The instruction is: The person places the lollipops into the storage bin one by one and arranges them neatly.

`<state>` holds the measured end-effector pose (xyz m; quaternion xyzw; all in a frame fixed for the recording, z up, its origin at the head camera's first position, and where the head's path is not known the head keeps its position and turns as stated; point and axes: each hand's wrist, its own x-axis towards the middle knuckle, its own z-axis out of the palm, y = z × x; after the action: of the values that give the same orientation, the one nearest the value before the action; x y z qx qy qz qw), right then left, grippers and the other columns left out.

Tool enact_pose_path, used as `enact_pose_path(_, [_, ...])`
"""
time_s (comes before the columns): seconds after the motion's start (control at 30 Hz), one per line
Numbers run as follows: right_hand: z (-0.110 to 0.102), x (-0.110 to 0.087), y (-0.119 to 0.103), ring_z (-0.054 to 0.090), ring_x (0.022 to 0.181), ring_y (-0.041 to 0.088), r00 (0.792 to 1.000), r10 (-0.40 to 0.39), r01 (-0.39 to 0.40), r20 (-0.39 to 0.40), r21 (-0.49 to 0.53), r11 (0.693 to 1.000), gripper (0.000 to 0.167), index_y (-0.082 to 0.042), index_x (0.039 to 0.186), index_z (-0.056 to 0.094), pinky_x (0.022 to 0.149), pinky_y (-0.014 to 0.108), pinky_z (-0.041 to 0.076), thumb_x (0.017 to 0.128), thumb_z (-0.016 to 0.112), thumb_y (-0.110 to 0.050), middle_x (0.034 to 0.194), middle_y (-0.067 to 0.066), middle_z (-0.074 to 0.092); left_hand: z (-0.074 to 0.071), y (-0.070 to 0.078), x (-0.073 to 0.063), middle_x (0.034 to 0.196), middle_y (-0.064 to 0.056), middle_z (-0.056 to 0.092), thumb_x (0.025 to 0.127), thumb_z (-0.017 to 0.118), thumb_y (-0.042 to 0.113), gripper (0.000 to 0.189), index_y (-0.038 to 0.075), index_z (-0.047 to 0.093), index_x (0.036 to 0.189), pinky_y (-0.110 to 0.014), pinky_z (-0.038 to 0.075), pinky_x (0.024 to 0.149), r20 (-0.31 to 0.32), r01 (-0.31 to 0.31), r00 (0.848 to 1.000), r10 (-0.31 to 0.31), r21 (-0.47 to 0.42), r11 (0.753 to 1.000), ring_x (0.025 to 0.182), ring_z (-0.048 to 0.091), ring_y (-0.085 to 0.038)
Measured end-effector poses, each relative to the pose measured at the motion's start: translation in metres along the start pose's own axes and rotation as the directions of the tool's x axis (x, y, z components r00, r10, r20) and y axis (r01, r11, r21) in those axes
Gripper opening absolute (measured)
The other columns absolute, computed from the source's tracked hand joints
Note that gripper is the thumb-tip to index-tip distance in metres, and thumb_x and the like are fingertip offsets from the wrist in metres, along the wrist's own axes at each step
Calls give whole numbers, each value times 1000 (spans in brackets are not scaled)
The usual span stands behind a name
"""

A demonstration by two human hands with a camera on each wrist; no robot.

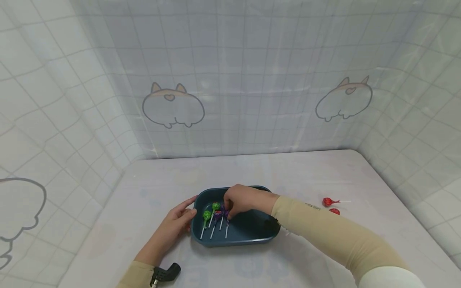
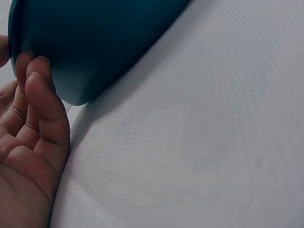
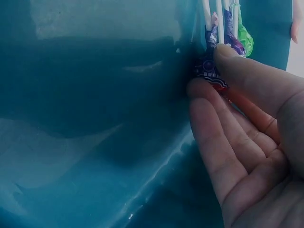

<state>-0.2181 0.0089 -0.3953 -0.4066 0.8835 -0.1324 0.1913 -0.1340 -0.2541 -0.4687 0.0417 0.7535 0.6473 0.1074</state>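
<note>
Inside the dark teal tray (image 1: pixel 248 240), my right hand (image 1: pixel 243 199) pinches a purple-wrapped lollipop (image 3: pixel 206 65) between thumb and fingertips, its white stick pointing toward me in the head view. To its left lie a purple lollipop (image 1: pixel 217 215) and two green lollipops (image 1: pixel 206 216), sticks roughly parallel. Part of the purple group is hidden behind my right fingers. At the tray's left end, my left hand (image 1: pixel 175 220) holds the rim, thumb tip over the edge. In the left wrist view its fingertips (image 2: pixel 40 88) rest against the outer wall.
Two red lollipops (image 1: pixel 328 201) lie on the white tabletop (image 1: pixel 288 170) to the right, one partly covered by my right sleeve (image 1: pixel 324 224). Tiled-pattern sheeting (image 1: pixel 252 100) rises behind the table and along both sides.
</note>
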Motion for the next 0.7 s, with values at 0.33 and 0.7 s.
enact_pose_path(0.33, [-4,-3,-1,58,73,4,1000,-6,6,-16,-11,1000,20,-17,89,73,67,21,48,78,86,-28,80,-12,63,1,4,-2,98,-17,61,100,59,36,52,26,44,148,-32,51,68,-4,10,1000,-10,6,1000,75,55,-23])
enact_pose_path(0.7, [-8,-6,1,58,73,3,999,-26,26,-33,-3,1000,19,-18,87,72,66,22,48,78,87,-27,79,-12,63,2,1,-1,95,-16,61,98,61,39,53,29,45,148,-32,51,68,-16,18,1000,-18,8,1000,75,55,-23])
